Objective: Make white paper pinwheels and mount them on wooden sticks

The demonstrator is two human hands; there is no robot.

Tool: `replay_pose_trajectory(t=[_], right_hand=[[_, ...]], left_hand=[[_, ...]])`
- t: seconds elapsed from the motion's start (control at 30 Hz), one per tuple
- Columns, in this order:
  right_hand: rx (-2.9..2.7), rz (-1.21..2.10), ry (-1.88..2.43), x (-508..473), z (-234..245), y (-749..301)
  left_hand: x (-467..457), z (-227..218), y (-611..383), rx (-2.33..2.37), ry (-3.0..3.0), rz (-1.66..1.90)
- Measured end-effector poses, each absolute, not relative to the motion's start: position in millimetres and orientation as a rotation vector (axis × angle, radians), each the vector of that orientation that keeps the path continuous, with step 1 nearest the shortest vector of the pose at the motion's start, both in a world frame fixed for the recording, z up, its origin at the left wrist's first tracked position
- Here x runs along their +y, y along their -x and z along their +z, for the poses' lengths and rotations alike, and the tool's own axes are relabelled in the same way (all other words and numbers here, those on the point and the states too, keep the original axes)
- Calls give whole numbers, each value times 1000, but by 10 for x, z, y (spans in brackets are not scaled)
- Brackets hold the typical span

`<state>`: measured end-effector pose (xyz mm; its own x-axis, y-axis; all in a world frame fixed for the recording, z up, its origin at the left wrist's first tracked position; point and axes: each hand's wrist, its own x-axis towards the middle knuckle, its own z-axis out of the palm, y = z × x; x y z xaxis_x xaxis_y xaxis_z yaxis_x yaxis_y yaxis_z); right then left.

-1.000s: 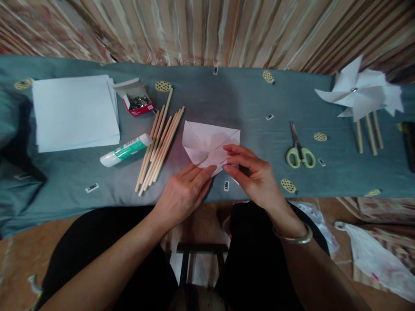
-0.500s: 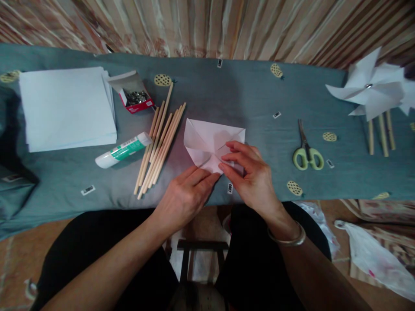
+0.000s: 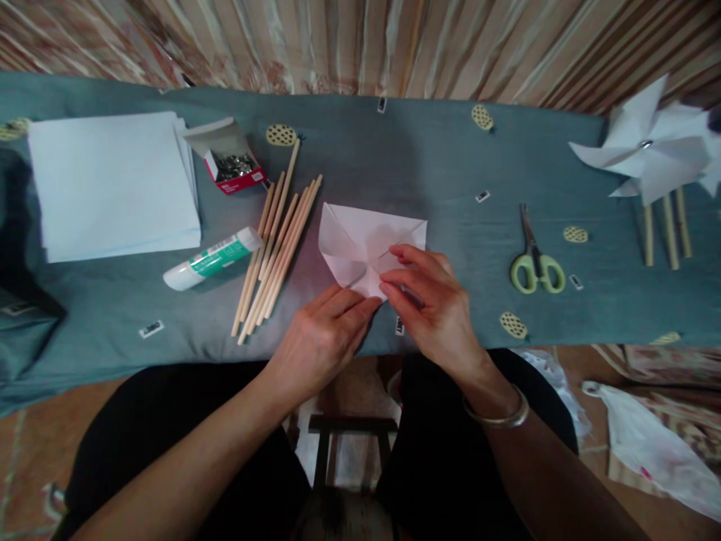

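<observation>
1. The left hand [image 3: 324, 330] held down the near side of the folded white paper [image 3: 375, 234], close to the middle of the surface's near edge; a slack grip could have let the sheet skid or twist.
2. The right hand [image 3: 431, 300] was curled in, thumb and forefinger pinching the paper near its centre. Dim light made it hard to tell which layer they had; too firm a pinch there might have creased or torn it.
3. Just left of the paper, the loose wooden sticks [image 3: 282, 252] could have rolled off the near edge if the left hand swung into them.
4. Beyond them, toward the far edge, the open red box [image 3: 242, 182] risked spilling its metal pieces [image 3: 235, 165] if bumped.
5. The scissors [image 3: 535, 267], right of the surface's middle, risked pricking a careless reach.
</observation>
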<state>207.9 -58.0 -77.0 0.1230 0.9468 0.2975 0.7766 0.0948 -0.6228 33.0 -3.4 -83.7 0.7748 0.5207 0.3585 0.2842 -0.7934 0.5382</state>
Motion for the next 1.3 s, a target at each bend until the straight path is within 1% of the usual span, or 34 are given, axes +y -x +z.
replay_pose_trajectory(t=[0.53,0.93,1.3], right_hand=[[-1800,216,1733,-560,-767,-2055],[-1862,250,1750,-560,-796,-2058],[-1960,109,1762,-550,-853,-2005]], left_hand=[[2,-803,-343,641,-2423,631],[2,-794,-344,646,-2413,619],[1,-790,-359,649,-2420,633]])
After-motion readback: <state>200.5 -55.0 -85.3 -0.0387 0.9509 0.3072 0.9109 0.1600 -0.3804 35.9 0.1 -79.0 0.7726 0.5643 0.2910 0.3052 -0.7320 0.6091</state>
